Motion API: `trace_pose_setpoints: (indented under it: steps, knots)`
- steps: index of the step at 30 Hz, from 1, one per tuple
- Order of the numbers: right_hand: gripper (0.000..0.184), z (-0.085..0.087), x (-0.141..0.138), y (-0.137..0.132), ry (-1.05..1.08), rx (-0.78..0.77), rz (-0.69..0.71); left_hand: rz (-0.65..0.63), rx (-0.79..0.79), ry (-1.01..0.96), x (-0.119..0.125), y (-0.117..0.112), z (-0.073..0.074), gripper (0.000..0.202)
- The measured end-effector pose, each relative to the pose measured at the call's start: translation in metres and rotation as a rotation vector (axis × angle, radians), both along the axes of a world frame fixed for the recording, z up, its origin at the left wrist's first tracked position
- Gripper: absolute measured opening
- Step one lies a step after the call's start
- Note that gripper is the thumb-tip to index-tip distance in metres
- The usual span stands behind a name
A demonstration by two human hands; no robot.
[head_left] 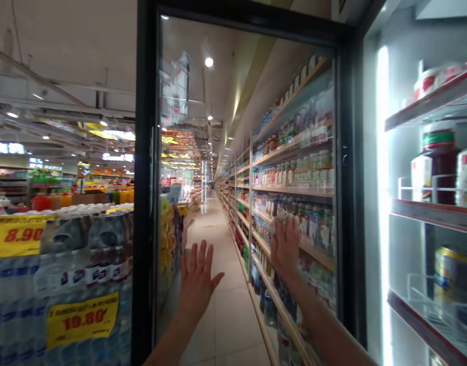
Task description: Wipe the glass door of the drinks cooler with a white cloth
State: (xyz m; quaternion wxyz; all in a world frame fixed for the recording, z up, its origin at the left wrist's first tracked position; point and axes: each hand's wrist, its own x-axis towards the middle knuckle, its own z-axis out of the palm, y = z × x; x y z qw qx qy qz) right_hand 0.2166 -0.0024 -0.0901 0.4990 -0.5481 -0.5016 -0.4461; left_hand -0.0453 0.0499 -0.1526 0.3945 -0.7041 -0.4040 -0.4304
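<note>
An open cooler door with a black frame (146, 168) and a clear pane stands before me. My left hand (197, 279) is spread flat against the pane, fingers pointing up and thumb out to the right, holding nothing. Higher up and to the right, my right hand (286, 246) presses a pale, crumpled cloth (282, 214) to the glass; the picture is blurred there, and most of the cloth is hidden under the fingers. Behind or mirrored in the glass, rows of bottles on long shelves show.
To the right, lit cooler shelves (432, 216) hold a dark bottle (437, 162) and a can (453, 274). On the left stand stacked packs of bottles (81, 277) with a yellow price sign (83, 321). A tiled aisle floor (229, 325) appears in the pane.
</note>
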Motion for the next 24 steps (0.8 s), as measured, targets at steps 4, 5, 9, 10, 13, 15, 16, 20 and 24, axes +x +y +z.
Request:
trace_pose_setpoints:
  steps: [4, 5, 9, 10, 13, 15, 16, 20, 24]
  knots:
    - [0.048, 0.003, 0.016, 0.002, 0.148, 0.013, -0.142, 0.009, 0.003, 0.0, 0.0, -0.001, 0.002, 0.058]
    - [0.049, -0.001, 0.013, 0.002, 0.177, 0.041, -0.157, 0.006, 0.002, 0.003, 0.001, -0.001, 0.002, 0.058]
    - [0.05, -0.048, -0.034, 0.01, -0.281, -0.095, 0.039, -0.008, 0.022, 0.005, 0.001, 0.0, 0.004, 0.058]
    - [0.048, -0.058, -0.042, 0.011, -0.427, -0.149, 0.11, -0.008, 0.027, 0.003, 0.001, 0.001, 0.004, 0.059]
    - [0.047, -0.06, -0.027, 0.006, -0.398, -0.18, 0.109, -0.001, -0.001, 0.021, 0.0, 0.001, 0.005, 0.058]
    - [0.049, -0.041, 0.004, 0.0, -0.069, -0.06, -0.024, 0.008, -0.034, 0.031, 0.001, 0.0, 0.006, 0.058]
    - [0.051, -0.032, 0.017, -0.002, 0.087, 0.023, -0.079, 0.012, -0.047, 0.032, 0.001, 0.0, 0.006, 0.058]
    - [0.05, -0.034, 0.01, -0.003, 0.033, 0.013, -0.068, 0.005, -0.054, 0.013, 0.001, 0.002, 0.003, 0.058]
    - [0.042, -0.068, -0.023, -0.001, -0.47, -0.25, 0.105, -0.041, -0.014, 0.003, 0.0, 0.007, 0.0, 0.06]
